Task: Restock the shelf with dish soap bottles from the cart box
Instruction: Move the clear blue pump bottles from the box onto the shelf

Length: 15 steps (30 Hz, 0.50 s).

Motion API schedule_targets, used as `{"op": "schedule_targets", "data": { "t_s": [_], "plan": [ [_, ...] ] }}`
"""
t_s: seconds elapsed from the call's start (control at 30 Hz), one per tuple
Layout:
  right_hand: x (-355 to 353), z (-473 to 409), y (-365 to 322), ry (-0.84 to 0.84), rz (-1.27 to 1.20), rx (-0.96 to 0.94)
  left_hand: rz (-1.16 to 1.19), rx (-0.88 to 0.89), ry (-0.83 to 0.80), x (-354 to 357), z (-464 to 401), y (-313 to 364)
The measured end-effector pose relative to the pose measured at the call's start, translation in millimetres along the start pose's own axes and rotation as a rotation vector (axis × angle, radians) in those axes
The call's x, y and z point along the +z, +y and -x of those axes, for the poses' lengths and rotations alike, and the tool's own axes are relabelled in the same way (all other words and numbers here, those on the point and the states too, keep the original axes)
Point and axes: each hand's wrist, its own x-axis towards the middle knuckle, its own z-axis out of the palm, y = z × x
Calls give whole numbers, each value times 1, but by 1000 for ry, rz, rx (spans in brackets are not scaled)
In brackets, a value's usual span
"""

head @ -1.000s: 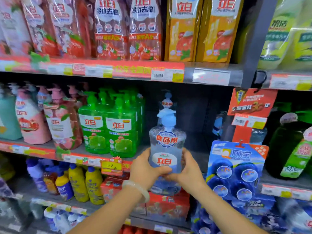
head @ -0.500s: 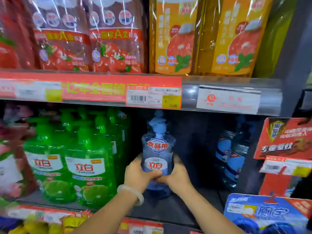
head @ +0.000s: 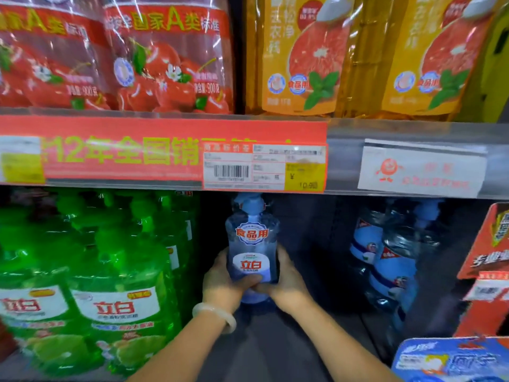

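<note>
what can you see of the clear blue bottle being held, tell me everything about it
The clear blue bottle looks like see-through plastic tinted pale blue, with a blue pump top reaching just under the shelf edge above. It carries a round blue-rimmed badge with red characters high up and a white oval label with red characters lower down. It stands upright in the gap between the green bottles and the blue-labelled bottles. The left hand and right hand grip its lower body from either side, thumbs across the front.
</note>
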Motion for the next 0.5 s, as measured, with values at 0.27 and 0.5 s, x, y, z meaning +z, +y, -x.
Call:
{"op": "schedule_targets", "data": {
  "t_s": [0.27,0.5],
  "plan": [
    [5,-2,-5,13,48,47,-67,-11,-38,-1,-5,4],
    [13,18,-4,16,219,160,-170,-72,-109,-4,-2,7]
  ]
}}
